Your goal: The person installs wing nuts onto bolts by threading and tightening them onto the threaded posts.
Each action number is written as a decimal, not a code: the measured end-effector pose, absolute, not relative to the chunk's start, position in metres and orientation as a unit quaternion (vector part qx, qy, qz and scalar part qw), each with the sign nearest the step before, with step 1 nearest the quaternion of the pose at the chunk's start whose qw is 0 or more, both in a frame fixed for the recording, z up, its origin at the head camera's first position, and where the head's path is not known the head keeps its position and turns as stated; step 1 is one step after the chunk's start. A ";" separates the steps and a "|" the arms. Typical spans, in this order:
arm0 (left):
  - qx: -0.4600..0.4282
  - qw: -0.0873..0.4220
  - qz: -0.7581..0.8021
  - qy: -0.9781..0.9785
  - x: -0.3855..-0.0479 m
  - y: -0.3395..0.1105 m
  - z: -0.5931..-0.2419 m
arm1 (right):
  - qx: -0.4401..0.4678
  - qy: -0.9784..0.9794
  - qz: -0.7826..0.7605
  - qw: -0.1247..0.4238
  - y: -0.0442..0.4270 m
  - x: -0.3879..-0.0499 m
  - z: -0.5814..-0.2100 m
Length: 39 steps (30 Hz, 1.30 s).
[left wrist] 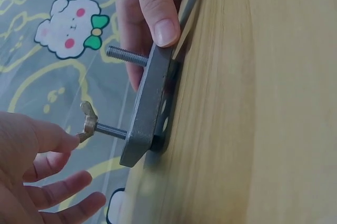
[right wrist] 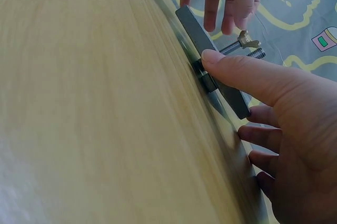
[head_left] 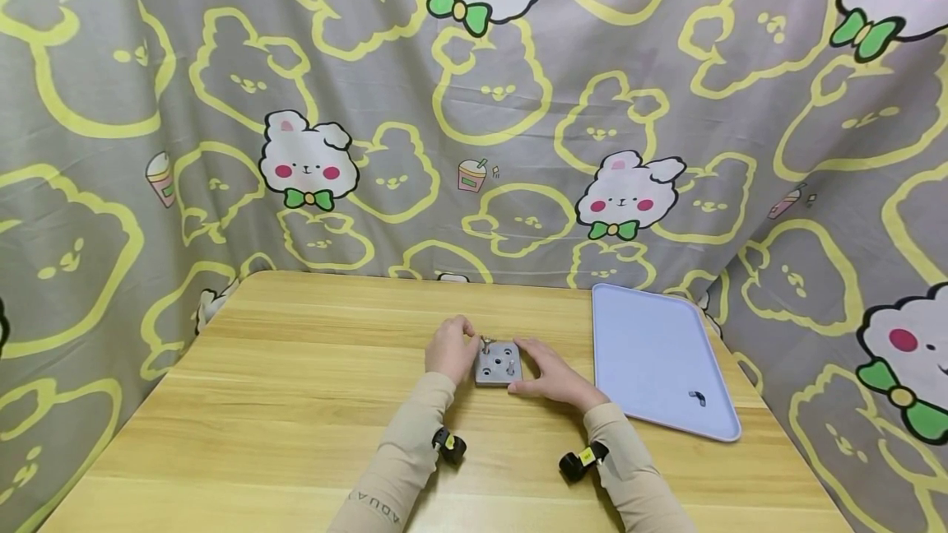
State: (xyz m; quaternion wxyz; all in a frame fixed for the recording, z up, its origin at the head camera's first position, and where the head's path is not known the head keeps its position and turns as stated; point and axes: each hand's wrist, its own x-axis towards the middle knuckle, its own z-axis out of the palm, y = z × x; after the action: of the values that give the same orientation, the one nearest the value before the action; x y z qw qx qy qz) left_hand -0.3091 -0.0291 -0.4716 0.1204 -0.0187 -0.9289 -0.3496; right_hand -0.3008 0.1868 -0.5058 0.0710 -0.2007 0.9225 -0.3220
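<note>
A square grey metal plate (head_left: 498, 377) with several holes sits at the table's middle, raised on dark pieces beneath it in the wrist views. Two threaded bolts stand up from it. One carries a brass-coloured wing nut (left wrist: 89, 118); the other bolt (left wrist: 126, 56) has a bare top. At the plate's far left corner, my left hand (head_left: 448, 350) pinches a wing of the nut between thumb and index finger, the other fingers spread. My right hand (head_left: 551, 377) grips the plate from the right, its thumb (right wrist: 237, 71) on the near edge and fingers at the far one.
A light blue tray (head_left: 644, 344) lies at the right side of the wooden table (head_left: 296, 401). On it rests a small dark metal part (head_left: 697, 398), too small to make out. A patterned curtain (head_left: 400, 122) hangs behind and beside the table.
</note>
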 end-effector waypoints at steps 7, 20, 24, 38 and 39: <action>-0.060 0.111 -0.346 -0.930 -0.308 -0.028 -0.472 | -0.201 0.922 -0.323 0.069 0.187 -0.300 -0.506; -0.085 0.076 -0.345 -0.931 -0.308 -0.027 -0.473 | -0.198 0.922 -0.323 0.073 0.186 -0.300 -0.503; -0.057 0.092 -0.354 -0.929 -0.310 -0.027 -0.474 | -0.196 0.923 -0.322 0.074 0.186 -0.301 -0.504; -0.060 0.106 -0.357 -0.926 -0.307 -0.029 -0.472 | -0.199 0.923 -0.321 0.075 0.187 -0.301 -0.506; -0.068 0.099 -0.360 -0.925 -0.307 -0.028 -0.472 | -0.199 0.923 -0.321 0.075 0.187 -0.301 -0.506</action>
State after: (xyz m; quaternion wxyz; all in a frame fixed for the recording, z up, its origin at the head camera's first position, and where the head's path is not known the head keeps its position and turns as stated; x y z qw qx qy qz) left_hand -0.3071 -0.0285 -0.4719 0.0995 -0.0677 -0.9250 -0.3603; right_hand -0.3011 0.1868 -0.5057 0.0751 -0.1988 0.9229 -0.3212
